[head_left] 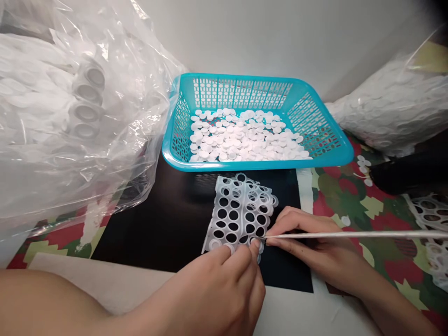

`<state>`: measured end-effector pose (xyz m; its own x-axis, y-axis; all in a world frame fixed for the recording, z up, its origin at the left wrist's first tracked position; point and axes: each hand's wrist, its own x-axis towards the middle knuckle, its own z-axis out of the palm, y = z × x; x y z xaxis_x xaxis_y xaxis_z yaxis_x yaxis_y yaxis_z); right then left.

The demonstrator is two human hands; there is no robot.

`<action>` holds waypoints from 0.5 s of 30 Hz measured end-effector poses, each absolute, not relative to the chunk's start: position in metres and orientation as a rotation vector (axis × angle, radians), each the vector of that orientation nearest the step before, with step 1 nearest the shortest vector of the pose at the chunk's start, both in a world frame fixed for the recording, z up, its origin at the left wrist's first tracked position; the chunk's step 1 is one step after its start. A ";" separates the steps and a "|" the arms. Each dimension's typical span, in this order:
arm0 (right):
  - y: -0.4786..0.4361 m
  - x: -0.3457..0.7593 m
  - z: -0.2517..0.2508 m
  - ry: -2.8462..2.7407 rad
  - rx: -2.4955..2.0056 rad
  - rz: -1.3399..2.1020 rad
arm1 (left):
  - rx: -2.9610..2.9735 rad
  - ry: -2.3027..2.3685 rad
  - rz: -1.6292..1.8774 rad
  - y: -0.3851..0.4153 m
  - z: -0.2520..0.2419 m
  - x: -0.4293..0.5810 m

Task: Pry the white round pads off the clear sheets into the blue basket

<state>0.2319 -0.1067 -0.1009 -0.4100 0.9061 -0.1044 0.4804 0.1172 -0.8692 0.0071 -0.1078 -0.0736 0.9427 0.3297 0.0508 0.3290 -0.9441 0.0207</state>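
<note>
A translucent white plastic sheet full of round holes [241, 205] lies on the black mat [157, 224], with rings along its far and right edges. My left hand [217, 284] is closed on the sheet's near edge, fingertips pressing it near the last row of discs. My right hand [315, 242] pinches the end of a long, thin white cord-like strand [385, 234] at the sheet's right side. That strand runs straight out to the right edge of the view. What lies between the fingertips of the two hands is partly hidden.
Behind the mat stands a turquoise basket [259, 165] holding many small white discs [241, 135]. A clear plastic bag [115, 140] of white pieces bulges at the left. Another filled bag [395, 102] is at the right, near a dark cylinder [402, 172] and more perforated sheets [430, 210].
</note>
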 end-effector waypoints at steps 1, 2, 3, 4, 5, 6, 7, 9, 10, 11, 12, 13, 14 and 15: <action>-0.106 0.232 -0.101 -1.951 -1.333 1.238 | 3.085 0.515 0.090 -0.108 -0.073 0.007; -0.105 0.233 -0.100 -1.957 -1.324 1.241 | 3.087 0.510 0.097 -0.108 -0.073 0.007; -0.104 0.233 -0.100 -1.963 -1.314 1.246 | 3.085 0.509 0.099 -0.108 -0.074 0.008; -0.104 0.233 -0.100 -1.969 -1.309 1.251 | 3.083 0.513 0.095 -0.108 -0.074 0.008; -0.103 0.234 -0.100 -1.974 -1.302 1.253 | 3.080 0.519 0.084 -0.108 -0.075 0.009; -0.103 0.234 -0.100 -1.980 -1.297 1.254 | 3.081 0.513 0.083 -0.107 -0.076 0.009; -0.102 0.234 -0.100 -1.985 -1.295 1.255 | 3.083 0.500 0.086 -0.107 -0.076 0.010; -0.102 0.234 -0.099 -1.993 -1.295 1.259 | 3.080 0.489 0.084 -0.106 -0.076 0.010; -0.102 0.234 -0.099 -1.994 -1.295 1.259 | 3.078 0.490 0.084 -0.106 -0.076 0.010; -0.102 0.234 -0.099 -1.995 -1.295 1.260 | 3.072 0.500 0.079 -0.107 -0.075 0.009; -0.102 0.234 -0.098 -1.997 -1.296 1.260 | 3.067 0.517 0.070 -0.107 -0.075 0.009; -0.102 0.234 -0.098 -1.999 -1.293 1.258 | 3.064 0.529 0.062 -0.108 -0.074 0.008; -0.102 0.234 -0.099 -2.002 -1.291 1.255 | 3.066 0.530 0.062 -0.108 -0.073 0.008; -0.102 0.234 -0.099 -2.007 -1.289 1.254 | 3.069 0.524 0.066 -0.109 -0.073 0.007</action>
<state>0.2340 -0.1018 -0.0988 -0.4666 0.8787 -0.1010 0.4761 0.1533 -0.8660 0.0075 -0.1088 -0.0730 0.9424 0.3323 0.0369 0.3312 -0.9429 0.0343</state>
